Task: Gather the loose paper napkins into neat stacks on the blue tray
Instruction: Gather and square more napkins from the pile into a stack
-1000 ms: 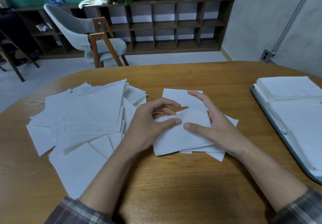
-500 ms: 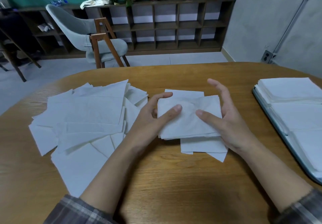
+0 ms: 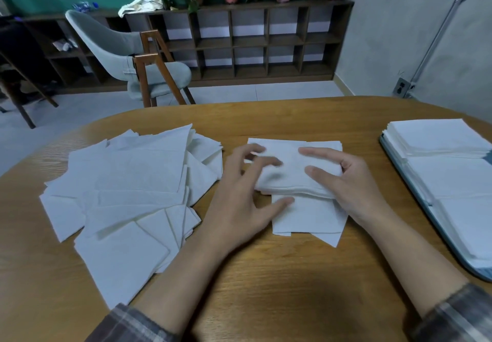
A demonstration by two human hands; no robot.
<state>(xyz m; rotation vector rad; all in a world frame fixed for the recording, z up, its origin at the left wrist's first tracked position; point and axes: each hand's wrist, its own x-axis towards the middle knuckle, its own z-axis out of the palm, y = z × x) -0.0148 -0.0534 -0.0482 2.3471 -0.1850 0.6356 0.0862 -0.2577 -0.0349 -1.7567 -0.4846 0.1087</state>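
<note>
A rounded wooden surface (image 3: 266, 288) fills the lower part of the view. Beyond its far edge a dark shelf unit (image 3: 266, 43) of open cubbies runs along the wall, with a pale upholstered chair (image 3: 119, 49) on wooden legs in front of it.

On the left of the surface a loose pile of napkins (image 3: 127, 187) lies spread out, the white sheets overlapping at many angles. At the right edge sits the blue tray (image 3: 476, 272), partly cut off by the frame, carrying squared stacks (image 3: 439, 142) of napkins in a row along its length.

Between pile and tray, in front of the person, a few flat napkins (image 3: 306, 216) lie askew on the wood. A thicker bundle (image 3: 290, 179) is held over them.

The right hand (image 3: 354, 182) pinches the bundle at its right side, thumb laid across the top and fingers wrapped round the edge. The left hand (image 3: 239, 203) is spread, its blurred fingertips at the bundle's left edge and its thumb resting on the flat napkins below. Plaid cuffs show at both wrists.
</note>
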